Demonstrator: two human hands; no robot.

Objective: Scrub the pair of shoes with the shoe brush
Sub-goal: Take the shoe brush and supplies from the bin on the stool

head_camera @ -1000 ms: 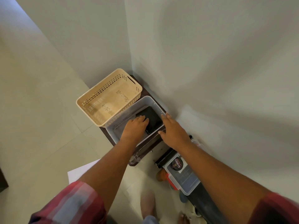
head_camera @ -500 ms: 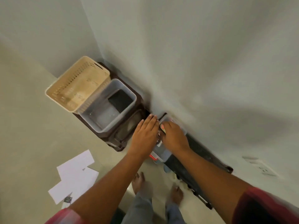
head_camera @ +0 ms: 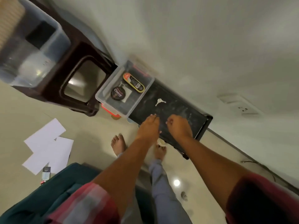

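Since half a second ago both hands have left the clear box [head_camera: 120, 107] and moved right along the black rack [head_camera: 181, 102], and the view has swung with them. The left hand [head_camera: 149, 126] now lies at the near edge of the rack top with its fingers fairly straight, holding nothing. The right hand [head_camera: 180, 126] is just beside it with its fingers curled under; whether they pinch anything I cannot tell.

No shoe and no plain shoe brush shows. The box at the rack's left end holds a round polish tin [head_camera: 118, 93] and an oval black-and-yellow pack [head_camera: 134, 82], which may or may not be the brush. The shoes are probably on the rack below, hidden by its top. A pale round thing [head_camera: 161, 141] peeks out under the near edge, too unclear to name.

The risks, as I judge them:
- A set of keys [head_camera: 160, 101] lies loose just beyond the hands, and a sweeping reach could knock it behind the rack.
- The box seems to sit at the rack's end, so a bump could tip it.
- White papers [head_camera: 48, 143] lie on the floor left of the bare feet and could slip underfoot.
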